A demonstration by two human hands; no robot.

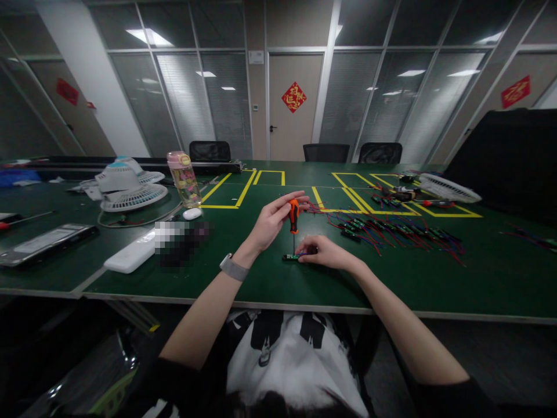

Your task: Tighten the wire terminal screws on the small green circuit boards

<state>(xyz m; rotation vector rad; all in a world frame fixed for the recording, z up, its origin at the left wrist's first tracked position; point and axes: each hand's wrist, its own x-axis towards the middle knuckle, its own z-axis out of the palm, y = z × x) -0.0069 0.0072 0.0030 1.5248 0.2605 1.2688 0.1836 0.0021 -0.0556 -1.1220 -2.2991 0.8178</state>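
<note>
My left hand (272,220) is closed round the orange handle of a small screwdriver (295,217), which stands upright with its tip down on a small green circuit board (290,256) lying on the green table (261,278). My right hand (324,252) rests on the table just right of the board, its fingers pinched on the board's right end. A watch with a grey band sits on my left wrist.
Several small green boards with red and blue wires (391,229) are spread to the right, inside yellow tape marks. A clear bottle (184,179), white desk fans (130,186), a white power bank (133,255) and a phone (43,241) lie at left. Another fan (448,187) lies far right.
</note>
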